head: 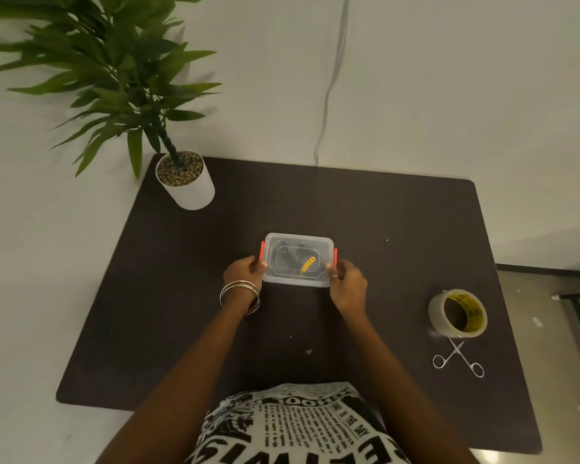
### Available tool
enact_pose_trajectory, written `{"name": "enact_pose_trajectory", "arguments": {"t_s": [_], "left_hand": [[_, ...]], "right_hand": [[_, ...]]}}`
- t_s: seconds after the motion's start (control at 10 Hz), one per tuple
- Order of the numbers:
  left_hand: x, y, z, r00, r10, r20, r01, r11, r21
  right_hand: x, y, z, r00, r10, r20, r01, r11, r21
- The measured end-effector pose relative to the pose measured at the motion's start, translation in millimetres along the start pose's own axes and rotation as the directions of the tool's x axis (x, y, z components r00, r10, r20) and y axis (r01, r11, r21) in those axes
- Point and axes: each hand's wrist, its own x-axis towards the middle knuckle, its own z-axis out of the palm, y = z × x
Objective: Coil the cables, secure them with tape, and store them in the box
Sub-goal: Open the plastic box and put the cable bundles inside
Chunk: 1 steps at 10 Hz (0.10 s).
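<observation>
A small clear plastic box [298, 242] with its lid on and orange side latches sits in the middle of the dark table. Dark coiled cables [288, 257] and a yellow piece [308, 264] show through the lid. My left hand [243, 274] grips the box's left end by the orange latch, fingers curled round the edge. My right hand [347, 286] grips the right end the same way. A roll of clear tape [457, 313] stands on the table to the right, well apart from both hands.
Small steel scissors [457, 358] lie open just in front of the tape roll. A potted plant [185, 182] stands on the table's far left corner. The dark table [382, 229] meets a white wall at the back, where a thin cable [329, 95] hangs down.
</observation>
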Motion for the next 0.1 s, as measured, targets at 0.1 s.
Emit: {"name": "enact_pose_trajectory", "arguments": {"t_s": [0.1], "left_hand": [[5.0,16.0,-12.0,0.986,0.081,-0.143,-0.048,0.974,0.221]], "right_hand": [[5.4,-14.5,-11.2,0.994,-0.038,-0.1,0.033,0.998,-0.052]]}}
